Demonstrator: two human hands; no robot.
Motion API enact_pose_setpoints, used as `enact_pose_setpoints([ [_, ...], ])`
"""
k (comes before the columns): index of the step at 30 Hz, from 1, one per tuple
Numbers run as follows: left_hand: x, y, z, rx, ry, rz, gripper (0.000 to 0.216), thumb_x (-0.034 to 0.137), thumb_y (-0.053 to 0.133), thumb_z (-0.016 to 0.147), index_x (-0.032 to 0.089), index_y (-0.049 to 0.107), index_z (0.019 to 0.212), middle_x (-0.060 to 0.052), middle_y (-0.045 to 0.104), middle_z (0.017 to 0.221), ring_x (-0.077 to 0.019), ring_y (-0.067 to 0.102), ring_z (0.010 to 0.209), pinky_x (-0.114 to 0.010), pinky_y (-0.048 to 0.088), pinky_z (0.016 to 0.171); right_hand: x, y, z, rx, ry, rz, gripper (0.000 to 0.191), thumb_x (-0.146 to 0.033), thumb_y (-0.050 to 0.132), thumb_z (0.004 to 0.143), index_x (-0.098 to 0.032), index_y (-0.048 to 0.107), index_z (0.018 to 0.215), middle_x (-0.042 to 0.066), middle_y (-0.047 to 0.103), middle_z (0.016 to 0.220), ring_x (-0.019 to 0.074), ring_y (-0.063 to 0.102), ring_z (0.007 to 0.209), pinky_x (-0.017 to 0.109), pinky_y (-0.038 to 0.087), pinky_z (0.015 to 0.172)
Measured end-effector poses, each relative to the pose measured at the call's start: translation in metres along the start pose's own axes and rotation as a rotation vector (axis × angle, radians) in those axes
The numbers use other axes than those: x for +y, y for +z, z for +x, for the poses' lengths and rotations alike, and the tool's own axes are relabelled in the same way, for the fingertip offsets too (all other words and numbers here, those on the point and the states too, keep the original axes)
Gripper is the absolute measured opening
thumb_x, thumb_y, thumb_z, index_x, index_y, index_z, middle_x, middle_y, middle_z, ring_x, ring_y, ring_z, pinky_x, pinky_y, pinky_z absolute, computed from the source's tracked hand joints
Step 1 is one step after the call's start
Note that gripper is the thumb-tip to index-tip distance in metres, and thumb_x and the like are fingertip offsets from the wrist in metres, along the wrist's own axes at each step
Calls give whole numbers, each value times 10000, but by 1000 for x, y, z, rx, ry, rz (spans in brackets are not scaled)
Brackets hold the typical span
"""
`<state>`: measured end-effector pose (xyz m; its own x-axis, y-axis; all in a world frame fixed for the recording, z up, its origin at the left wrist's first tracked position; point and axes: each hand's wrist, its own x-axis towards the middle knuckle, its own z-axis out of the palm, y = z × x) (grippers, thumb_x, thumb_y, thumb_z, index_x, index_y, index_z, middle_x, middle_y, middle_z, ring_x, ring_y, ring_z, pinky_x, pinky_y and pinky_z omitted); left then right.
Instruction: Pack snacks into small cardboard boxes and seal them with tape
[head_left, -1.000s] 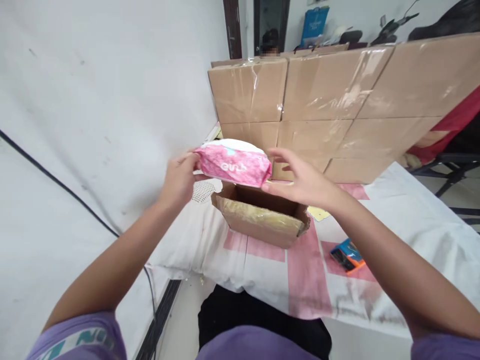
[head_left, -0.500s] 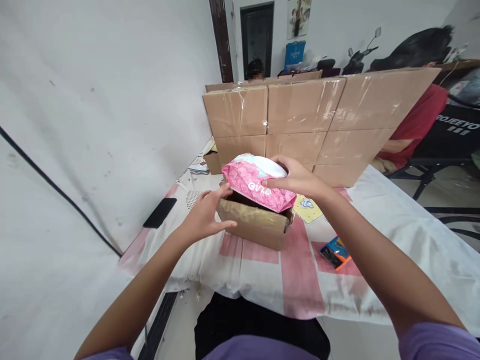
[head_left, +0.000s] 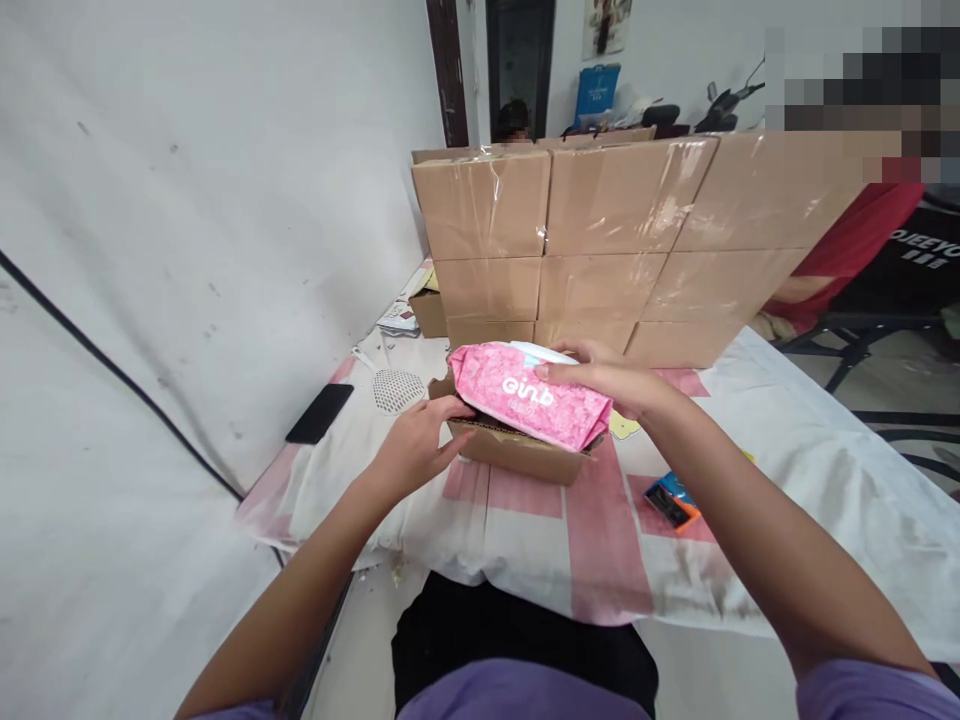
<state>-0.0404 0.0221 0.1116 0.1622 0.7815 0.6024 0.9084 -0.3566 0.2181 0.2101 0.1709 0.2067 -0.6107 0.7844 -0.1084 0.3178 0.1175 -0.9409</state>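
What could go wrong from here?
The pink packet stands above the front rim of the open cardboard box and nearly spans it, so it might catch on the edge. The left hand has its fingers at the rim beside the packet, so they could get pinched. Only the right hand appears to grip it, so it might twist.

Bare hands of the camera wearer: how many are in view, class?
2: the left hand at the left end of the carton, the right hand holding the pink pack.
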Motion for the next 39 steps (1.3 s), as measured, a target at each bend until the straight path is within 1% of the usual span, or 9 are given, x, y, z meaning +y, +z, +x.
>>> enact_pose_setpoints([
  [5,3,-22,16,-315,24,-96,178,377,648,940,220,610,1013,-65,772,1104,-244,746,962,-335,557,747,1,-14,-5,-32,-15,318,457,-464,870,674,-166,691,969,80,749,803,208,698,673,280,542,544],
  [10,-6,-24,50,-537,68,-91,245,422,712,876,218,708,1010,-116,677,1337,-335,638,1226,-426,538,951,-7,-17,-11,-103,-72,308,504,-537,861,640,-193,689,966,46,729,802,183,660,621,276,511,509],
  [15,-14,-13,54,-371,181,-40,404,337,716,855,232,690,1244,-112,675,1348,-330,623,1225,-482,496,1030,-12,-3,-4,-74,-179,-138,497,-511,842,687,-204,665,1036,57,725,993,225,681,851,282,511,629],
  [21,-21,3,16,-156,329,200,247,109,580,907,216,751,1049,-32,804,999,-215,740,909,-378,517,860,2,14,24,79,-317,-758,584,-489,781,753,-174,561,1193,123,699,1142,296,664,967,314,470,691],
  [25,-20,11,3,-12,400,221,313,58,538,914,192,718,1132,-34,805,1054,-182,745,900,-318,472,695,17,31,38,-128,-408,-1021,609,-420,763,768,-152,509,1252,162,691,1195,324,671,1027,325,467,712],
  [32,-10,10,-6,-31,386,210,221,157,578,966,227,706,1131,-29,794,1037,-179,718,905,-305,448,663,19,59,46,-510,-132,-1291,486,-228,703,783,-164,609,1255,174,721,1158,338,709,973,351,482,675],
  [35,-14,10,-18,154,251,200,292,220,702,912,256,670,1200,-75,747,1127,-240,676,1052,-358,505,822,15,40,24,-315,-351,-1105,285,-306,630,893,-200,675,1153,126,738,1110,315,695,994,372,490,775],
  [37,-20,12,-25,284,34,97,559,322,799,842,256,576,1351,-141,670,1264,-294,623,1168,-406,526,876,23,21,2,42,-505,-846,250,-363,541,971,-224,678,1126,96,736,1091,289,675,1027,383,483,864],
  [39,-26,14,-25,247,-126,-108,866,441,820,810,258,373,1527,-186,584,1403,-323,573,1283,-440,536,922,40,6,-18,364,-541,-613,272,-397,468,1015,-240,674,1096,78,731,1055,268,663,1016,387,477,905],
])
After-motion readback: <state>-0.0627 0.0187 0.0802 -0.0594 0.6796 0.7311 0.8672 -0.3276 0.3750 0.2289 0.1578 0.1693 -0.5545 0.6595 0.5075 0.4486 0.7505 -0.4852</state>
